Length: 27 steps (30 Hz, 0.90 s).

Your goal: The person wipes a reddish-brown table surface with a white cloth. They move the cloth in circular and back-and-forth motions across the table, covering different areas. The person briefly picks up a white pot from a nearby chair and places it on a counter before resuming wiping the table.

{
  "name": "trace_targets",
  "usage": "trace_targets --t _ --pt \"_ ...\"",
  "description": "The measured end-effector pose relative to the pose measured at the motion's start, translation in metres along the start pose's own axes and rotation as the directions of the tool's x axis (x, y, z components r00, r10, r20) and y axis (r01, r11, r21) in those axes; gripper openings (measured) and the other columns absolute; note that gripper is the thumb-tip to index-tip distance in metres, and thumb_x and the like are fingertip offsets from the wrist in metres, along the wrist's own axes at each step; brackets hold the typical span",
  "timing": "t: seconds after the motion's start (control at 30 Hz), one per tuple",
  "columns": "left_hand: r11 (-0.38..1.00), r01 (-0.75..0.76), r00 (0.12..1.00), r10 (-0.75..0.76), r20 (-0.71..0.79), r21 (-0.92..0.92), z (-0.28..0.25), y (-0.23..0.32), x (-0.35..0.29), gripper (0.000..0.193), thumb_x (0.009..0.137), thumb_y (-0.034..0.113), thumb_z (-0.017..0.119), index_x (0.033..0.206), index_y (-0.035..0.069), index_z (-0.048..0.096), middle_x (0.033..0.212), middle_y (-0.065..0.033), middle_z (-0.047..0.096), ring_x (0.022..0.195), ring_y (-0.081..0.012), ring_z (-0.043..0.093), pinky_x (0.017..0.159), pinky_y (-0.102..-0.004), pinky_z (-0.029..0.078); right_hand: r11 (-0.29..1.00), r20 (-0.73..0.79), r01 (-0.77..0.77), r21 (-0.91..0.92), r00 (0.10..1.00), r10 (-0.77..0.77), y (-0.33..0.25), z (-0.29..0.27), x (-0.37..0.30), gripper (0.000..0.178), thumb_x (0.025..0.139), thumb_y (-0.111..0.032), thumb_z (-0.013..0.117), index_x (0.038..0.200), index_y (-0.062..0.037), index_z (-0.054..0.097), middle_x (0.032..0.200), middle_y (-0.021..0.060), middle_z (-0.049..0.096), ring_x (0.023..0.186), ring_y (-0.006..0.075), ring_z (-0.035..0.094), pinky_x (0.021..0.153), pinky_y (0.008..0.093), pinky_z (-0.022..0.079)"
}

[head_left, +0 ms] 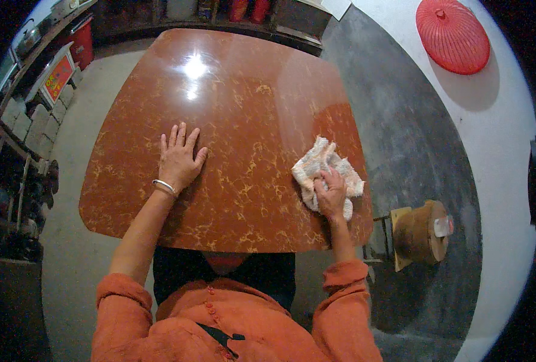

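Note:
A glossy red-brown table (237, 108) with golden marbling spreads out in front of me. My left hand (179, 160) lies flat on its left half, fingers stretched and spread, with a silver bangle at the wrist. Near the right edge, my right hand (332, 190) grips a crumpled cloth (309, 172), whitish with pale orange patches, and presses it against the tabletop. Parts of the cloth stick out around the fingers; what the palm covers is hidden.
Right of the table stands a round wooden block (421, 232) with a small whitish item on top. A red domed cover (453, 36) hangs on the white wall. Shelving with blocks (38, 130) lines the left side, near a red bucket (82, 42). Low shelves run along the back.

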State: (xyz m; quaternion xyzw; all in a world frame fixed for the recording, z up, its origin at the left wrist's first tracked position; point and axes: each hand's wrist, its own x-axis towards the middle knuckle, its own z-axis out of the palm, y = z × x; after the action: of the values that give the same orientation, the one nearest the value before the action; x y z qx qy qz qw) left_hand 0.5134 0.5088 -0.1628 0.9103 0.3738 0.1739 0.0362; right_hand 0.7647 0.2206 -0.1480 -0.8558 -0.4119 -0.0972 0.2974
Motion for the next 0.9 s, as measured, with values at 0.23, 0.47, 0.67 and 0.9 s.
trace_targets --t 0.23,0.47,0.67,0.9 --pt "1.0 -0.011 1.0 0.011 -0.019 -0.012 0.0 -0.002 -0.002 0.054 0.092 0.045 0.045 0.139 0.018 0.04 0.149 -0.0143 0.028 0.139 -0.0311 0.022 0.113 -0.0507 0.013 0.976 0.124 0.188 0.11 0.972 -0.201 -0.034 -0.014 -0.067 0.025 0.076 -0.015 0.061 0.099 -0.0057 0.067 0.123 0.0179 0.054 0.117 0.0359 0.047 0.103 0.0453 0.031" --pt "1.0 0.015 0.999 -0.015 0.049 0.004 -0.005 0.002 -0.004 0.057 0.094 0.046 0.041 0.141 0.014 0.037 0.15 -0.0159 0.026 0.14 -0.031 0.02 0.114 -0.0484 0.01 0.992 0.062 0.009 0.126 0.998 -0.017 0.018 -0.038 -0.073 0.025 0.075 -0.02 0.063 0.097 -0.0089 0.067 0.12 0.0168 0.057 0.112 0.037 0.05 0.1 0.0451 0.033" --pt "1.0 -0.004 1.0 0.005 -0.01 0.029 0.004 -0.001 -0.001 0.055 0.092 0.046 0.046 0.14 0.018 0.039 0.149 -0.0137 0.028 0.139 -0.0309 0.023 0.112 -0.051 0.014 0.999 -0.04 -0.042 0.002 0.998 0.042 0.053 -0.007 -0.001 0.026 0.079 -0.027 0.06 0.096 -0.0094 0.067 0.119 0.0162 0.056 0.113 0.036 0.048 0.099 0.045 0.034" --pt "1.0 0.002 1.0 -0.002 -0.015 0.009 0.001 -0.005 -0.001 0.055 0.092 0.045 0.045 0.139 0.018 0.039 0.149 -0.0137 0.029 0.139 -0.0309 0.022 0.112 -0.0507 0.013 0.97 0.107 0.193 0.148 0.972 -0.21 -0.021 0.006 -0.015 0.023 0.075 -0.015 0.062 0.097 -0.0077 0.067 0.117 0.0163 0.057 0.117 0.035 0.047 0.103 0.0453 0.031"
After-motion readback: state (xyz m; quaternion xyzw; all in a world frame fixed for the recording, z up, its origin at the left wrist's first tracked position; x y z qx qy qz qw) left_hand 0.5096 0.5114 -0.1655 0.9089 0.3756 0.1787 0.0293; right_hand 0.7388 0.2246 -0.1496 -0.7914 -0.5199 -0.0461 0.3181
